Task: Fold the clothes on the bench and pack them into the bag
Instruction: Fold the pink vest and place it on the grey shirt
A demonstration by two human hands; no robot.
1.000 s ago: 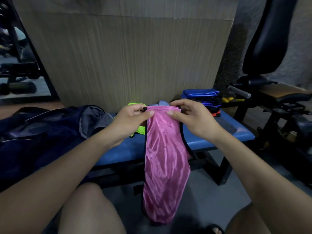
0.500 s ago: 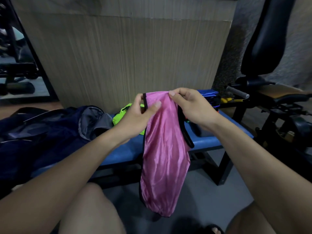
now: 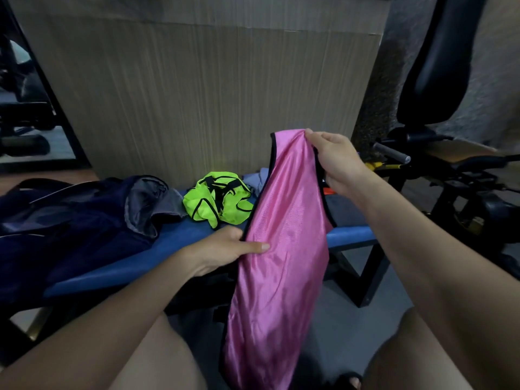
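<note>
Pink satin bib (image 3: 284, 249) hangs in front of the blue bench (image 3: 157, 249); the right hand (image 3: 336, 161) pinches its top edge, the left hand (image 3: 225, 249) grips its side midway. Navy bag (image 3: 70, 218) lies open on the bench beside a crumpled neon-green bib (image 3: 216, 201).

1. Both forearms are bare to the frame's edge; no sleeve, watch or band shows on either.
2. The left hand (image 3: 225, 249) and right hand (image 3: 334, 159) carry no gloves or rings.
3. Both thighs are bare; no hem is visible.
4. A dark sandal (image 3: 349, 380) shows on one foot, partly cut off.
</note>
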